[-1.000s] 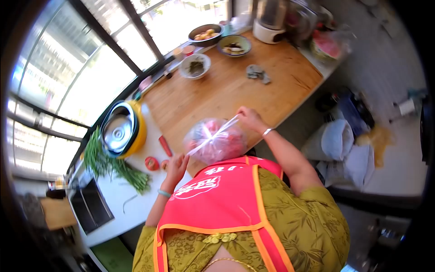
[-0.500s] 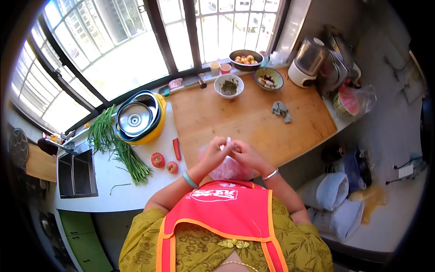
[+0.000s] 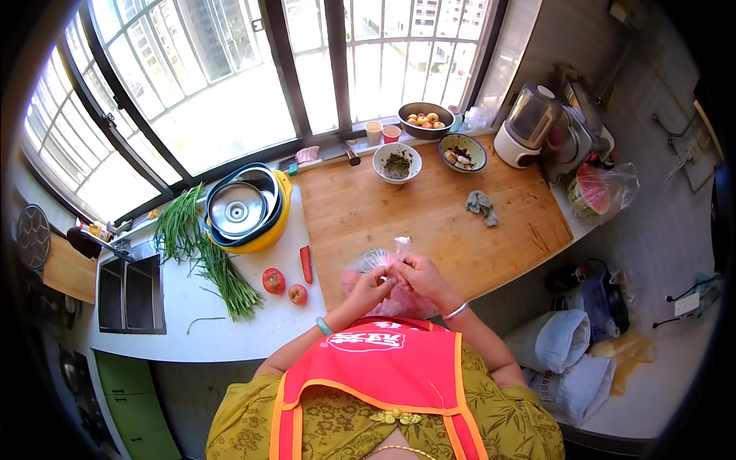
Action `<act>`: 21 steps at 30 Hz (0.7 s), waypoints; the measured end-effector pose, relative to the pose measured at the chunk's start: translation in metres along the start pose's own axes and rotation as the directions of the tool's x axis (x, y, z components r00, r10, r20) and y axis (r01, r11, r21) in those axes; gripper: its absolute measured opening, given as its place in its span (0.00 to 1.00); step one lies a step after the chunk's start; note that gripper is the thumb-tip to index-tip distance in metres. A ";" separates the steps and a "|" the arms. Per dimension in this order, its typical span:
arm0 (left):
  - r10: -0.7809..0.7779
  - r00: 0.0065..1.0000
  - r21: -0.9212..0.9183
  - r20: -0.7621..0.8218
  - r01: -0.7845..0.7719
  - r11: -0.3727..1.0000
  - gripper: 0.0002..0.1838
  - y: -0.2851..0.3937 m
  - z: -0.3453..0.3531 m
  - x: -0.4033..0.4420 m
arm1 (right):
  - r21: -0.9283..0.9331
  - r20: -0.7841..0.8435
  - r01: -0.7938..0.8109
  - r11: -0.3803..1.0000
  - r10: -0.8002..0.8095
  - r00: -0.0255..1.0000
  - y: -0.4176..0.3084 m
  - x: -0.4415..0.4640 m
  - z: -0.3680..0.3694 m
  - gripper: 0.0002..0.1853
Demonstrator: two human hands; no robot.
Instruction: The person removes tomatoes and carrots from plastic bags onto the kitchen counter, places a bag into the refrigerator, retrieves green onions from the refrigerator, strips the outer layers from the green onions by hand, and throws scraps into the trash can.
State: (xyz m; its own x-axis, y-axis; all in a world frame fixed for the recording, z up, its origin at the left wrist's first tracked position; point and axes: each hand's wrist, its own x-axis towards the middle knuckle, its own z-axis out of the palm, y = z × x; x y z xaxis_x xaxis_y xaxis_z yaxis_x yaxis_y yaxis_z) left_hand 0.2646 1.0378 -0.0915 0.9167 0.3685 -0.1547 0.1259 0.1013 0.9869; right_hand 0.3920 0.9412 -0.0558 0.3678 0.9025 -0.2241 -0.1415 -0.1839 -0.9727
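Evidently the work centres on the near side of the broad, rectangular wooden board [image 3: 368, 211], where a bulging clear plastic bag with pinkish-red contents [image 3: 400, 307] sits against the bright red apron with orange trim [image 3: 368, 368]. As for progress, the filling looks done: the bag is rounded out and its mouth drawn together. What seems left is securing that closure; whether a knot is already made cannot be told, because the fingers cover the spot.

Both hands meet over the bag, nearly touching. The left hand [image 3: 372, 288], on the near left, is mostly closed, fingers curled and thumb against forefinger, pinching plastic. The right hand [image 3: 420, 274], slightly farther and to the right, is likewise nearly closed around the gathered plastic. Smallest of all, a whitish twisted plastic end [image 3: 402, 244] stands up just beyond the fingers, on the far side.
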 end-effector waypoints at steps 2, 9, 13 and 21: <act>-0.008 0.999 -0.039 -0.038 0.007 0.999 0.11 -0.008 -0.002 0.006 | 0.056 -0.011 -0.026 0.998 0.027 1.000 0.000 -0.001 0.003 0.11; -0.066 0.998 -0.248 0.009 0.066 0.966 0.11 -0.003 -0.008 0.009 | 0.333 -0.042 -0.117 0.936 0.138 0.990 -0.014 -0.007 0.000 0.09; -0.157 0.988 -0.454 0.009 0.144 0.879 0.11 -0.005 -0.010 0.009 | 0.414 -0.058 -0.124 0.902 0.161 0.985 -0.020 -0.007 -0.007 0.08; 0.575 0.815 0.490 -0.074 -0.472 0.733 0.08 -0.014 0.018 0.022 | 0.653 -0.092 -0.056 0.755 0.153 0.984 -0.026 -0.007 0.004 0.06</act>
State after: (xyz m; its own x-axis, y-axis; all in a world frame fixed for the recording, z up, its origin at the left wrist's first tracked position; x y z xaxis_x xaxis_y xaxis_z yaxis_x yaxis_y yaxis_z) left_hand 0.2893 1.0278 -0.1083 0.7916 0.4266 0.4374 -0.1549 -0.5524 0.8191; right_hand 0.3898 0.9416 -0.0287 0.4246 0.8244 -0.3744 -0.7279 0.0649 -0.6826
